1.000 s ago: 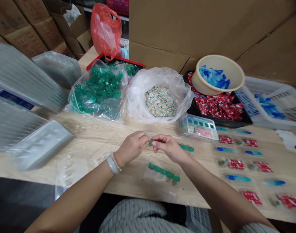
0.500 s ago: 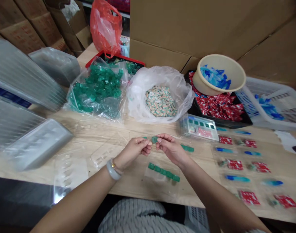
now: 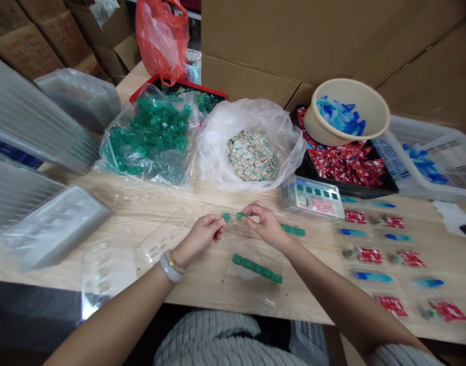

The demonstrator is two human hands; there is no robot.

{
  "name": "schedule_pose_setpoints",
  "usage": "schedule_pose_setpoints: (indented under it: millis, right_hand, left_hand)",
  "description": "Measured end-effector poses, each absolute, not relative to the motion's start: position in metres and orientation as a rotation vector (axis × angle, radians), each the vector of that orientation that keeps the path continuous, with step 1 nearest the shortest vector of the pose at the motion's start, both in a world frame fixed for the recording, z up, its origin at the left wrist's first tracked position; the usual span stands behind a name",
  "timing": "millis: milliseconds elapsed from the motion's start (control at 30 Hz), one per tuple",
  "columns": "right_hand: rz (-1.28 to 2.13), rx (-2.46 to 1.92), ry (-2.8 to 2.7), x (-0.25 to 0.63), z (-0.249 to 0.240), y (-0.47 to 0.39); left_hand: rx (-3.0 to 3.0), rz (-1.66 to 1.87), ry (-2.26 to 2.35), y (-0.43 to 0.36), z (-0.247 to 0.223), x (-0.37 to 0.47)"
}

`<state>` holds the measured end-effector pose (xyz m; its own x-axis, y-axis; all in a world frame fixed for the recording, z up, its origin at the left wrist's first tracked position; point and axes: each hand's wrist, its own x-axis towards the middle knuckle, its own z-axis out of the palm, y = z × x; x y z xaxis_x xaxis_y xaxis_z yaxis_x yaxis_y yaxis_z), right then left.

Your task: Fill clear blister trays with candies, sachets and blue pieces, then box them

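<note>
My right hand (image 3: 264,226) pinches a small green translucent block (image 3: 240,216) between thumb and fingertips, just above the table. To its left, another green block (image 3: 226,217) sits close by the fingertips of my left hand (image 3: 208,233). The left fingers are curled closed; what they hold, if anything, is hidden. Nearer to me lies a clear plastic tray (image 3: 236,292) with a row of green blocks (image 3: 257,268) along it. A further green row (image 3: 293,230) shows just past my right wrist, partly covered by the hand.
Behind the hands stand a bag of green pieces (image 3: 149,134), a white bag of small printed packets (image 3: 253,156) and a cream tub of blue pieces (image 3: 349,96). Stacked clear trays (image 3: 57,223) are at left. Filled trays with red packets (image 3: 370,258) cover the right side.
My left hand has drawn back slightly left, uncovering the green block by its fingertips. The right hand has shifted a little, and its block is now tilted flatter. The view has shifted slightly.
</note>
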<state>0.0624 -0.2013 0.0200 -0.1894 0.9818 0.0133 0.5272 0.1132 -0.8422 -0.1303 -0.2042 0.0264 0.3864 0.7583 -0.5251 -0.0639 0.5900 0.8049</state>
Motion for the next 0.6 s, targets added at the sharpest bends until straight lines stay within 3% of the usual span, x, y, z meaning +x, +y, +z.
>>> schedule_pose_setpoints:
  millis: [167, 367, 467, 600]
  right_hand:
    - [0.533, -1.512, -2.532, 0.054, 0.011, -0.186]
    - [0.547, -1.522, -2.586, 0.051, 0.018, -0.186]
    - [0.558, -1.521, -2.399, 0.057, 0.027, -0.177]
    - [0.52, -1.454, -2.172, 0.059, 0.048, -0.147]
  left_hand:
    - [0.913, 0.586, 1.152, -0.201, 0.011, -0.122]
    - [0.848, 0.587, 1.049, -0.194, 0.028, -0.134]
    - [0.949, 0.687, 1.053, -0.144, 0.058, -0.151]
    - [1.361, 1.059, 1.178, -0.016, 0.114, -0.16]
